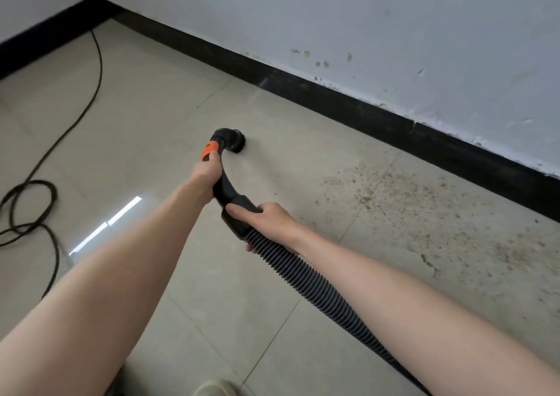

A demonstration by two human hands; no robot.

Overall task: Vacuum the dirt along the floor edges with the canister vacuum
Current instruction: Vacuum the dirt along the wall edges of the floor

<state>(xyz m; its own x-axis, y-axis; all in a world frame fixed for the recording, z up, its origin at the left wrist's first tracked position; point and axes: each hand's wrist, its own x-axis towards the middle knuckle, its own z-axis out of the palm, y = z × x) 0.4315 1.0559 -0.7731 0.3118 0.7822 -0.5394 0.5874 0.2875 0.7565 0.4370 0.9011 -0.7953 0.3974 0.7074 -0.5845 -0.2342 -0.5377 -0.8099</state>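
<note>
A black curved vacuum handle (225, 187) with an orange band ends in a small round brush nozzle (235, 143) that touches the beige tiled floor (169, 92). My left hand (207, 170) grips the handle just below the orange band. My right hand (268, 218) grips the lower end of the handle, where the ribbed black hose (306, 280) joins it and runs off toward the bottom right. Brown dirt (424, 210) is scattered over the tiles to the right of the nozzle, along the black skirting board (348, 101). The canister itself is out of view.
A black power cable (45, 201) lies looped on the floor at the left and runs up toward the room corner. The white wall (394, 32) above the skirting is stained and chipped. A shoe tip (213, 388) shows at the bottom edge.
</note>
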